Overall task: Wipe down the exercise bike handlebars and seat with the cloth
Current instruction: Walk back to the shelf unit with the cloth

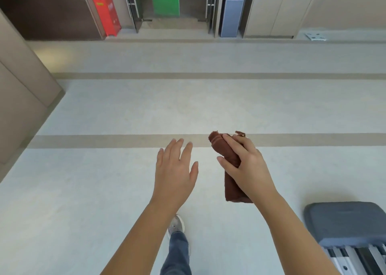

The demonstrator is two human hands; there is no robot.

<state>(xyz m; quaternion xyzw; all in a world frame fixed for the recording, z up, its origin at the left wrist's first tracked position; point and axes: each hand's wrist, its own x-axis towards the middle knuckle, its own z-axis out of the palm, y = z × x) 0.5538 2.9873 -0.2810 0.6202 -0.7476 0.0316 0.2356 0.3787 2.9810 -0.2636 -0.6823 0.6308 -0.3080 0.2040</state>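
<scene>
Pointing forward, rolled cloth (232, 188) in right hand (246, 166)

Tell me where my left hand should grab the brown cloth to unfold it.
Probably pinch the cloth at its upper end, coming from the left: that end pokes out past the right hand, which grips its middle, and the open left hand hovers on that side.

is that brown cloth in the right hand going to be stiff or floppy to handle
Probably floppy: the brown cloth lies folded and droops past the right hand. Likely light, since curled fingers alone hold it. Its towel-like nap suggests little slip.
</scene>
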